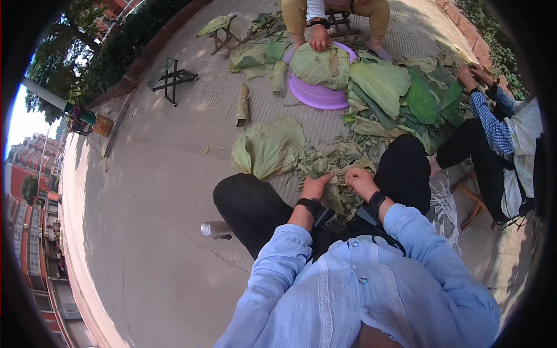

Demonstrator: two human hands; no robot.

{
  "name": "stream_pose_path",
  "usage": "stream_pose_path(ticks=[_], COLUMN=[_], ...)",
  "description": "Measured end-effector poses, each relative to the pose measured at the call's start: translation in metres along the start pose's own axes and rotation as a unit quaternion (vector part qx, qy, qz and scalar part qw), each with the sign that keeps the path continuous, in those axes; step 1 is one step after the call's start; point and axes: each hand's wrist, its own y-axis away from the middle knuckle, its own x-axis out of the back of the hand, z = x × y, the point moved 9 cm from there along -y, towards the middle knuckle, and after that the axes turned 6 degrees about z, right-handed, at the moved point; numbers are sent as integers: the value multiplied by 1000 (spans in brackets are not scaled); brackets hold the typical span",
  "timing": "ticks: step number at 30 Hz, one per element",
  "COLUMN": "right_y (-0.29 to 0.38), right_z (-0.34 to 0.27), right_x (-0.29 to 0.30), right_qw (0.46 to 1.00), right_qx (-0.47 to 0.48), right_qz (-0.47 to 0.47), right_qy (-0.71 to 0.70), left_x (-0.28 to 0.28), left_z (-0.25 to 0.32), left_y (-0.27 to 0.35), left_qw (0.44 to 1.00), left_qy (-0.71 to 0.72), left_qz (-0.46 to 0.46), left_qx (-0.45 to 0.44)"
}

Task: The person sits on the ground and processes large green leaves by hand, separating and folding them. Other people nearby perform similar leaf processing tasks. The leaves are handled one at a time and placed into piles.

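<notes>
Between my knees, my left hand (317,186) and my right hand (362,182) face each other at a crumpled, dried leaf (335,195). My left thumb and fingers grip its left side. The fingers of my right hand are pinched together at its upper right; whether they hold its edge is too small to tell. Torn leaf scraps (326,158) lie on the ground just beyond my hands. A fan-shaped stack of large pale green dried leaves (267,150), which look like lotus leaves, rests beyond my left knee.
A purple plastic basin (317,98) stands ahead, large leaves over it, a person's hand on them. Rolled leaf bundles (243,106) are left of it. Green leaves (420,98) are heaped at right near another person's hands. A folding stool (172,80), a bottle (215,229) and white strips (446,211) are around.
</notes>
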Motion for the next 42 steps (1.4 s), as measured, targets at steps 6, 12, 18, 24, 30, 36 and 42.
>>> stream_pose_path(ticks=[6, 12, 18, 24, 30, 36, 42], right_y=[6, 6, 5, 7, 4, 5, 6], right_z=[-11, -11, -17, -25, -15, -7, -2], right_x=[0, 0, 2, 2, 6, -9, -13], right_qw=[998, 994, 984, 959, 946, 953, 998], right_qx=[-21, -1, 57, 104, 73, 89, -45], right_qz=[16, 20, 38, 51, 45, -19, -34], right_qy=[65, 106, 164, 258, 312, 288, 18], left_x=[-3, 7, 14, 16, 34, 27, -3], left_z=[20, 10, 11, 9, 22, 22, 10], left_y=[10, 3, -1, -5, -10, -4, 13], left_qw=[995, 986, 984, 984, 962, 974, 989], left_qy=[100, 157, 173, 177, 268, 223, 79], left_qz=[8, 24, 21, 19, 46, 31, -53], left_qx=[7, 44, 28, 25, 17, 37, 113])
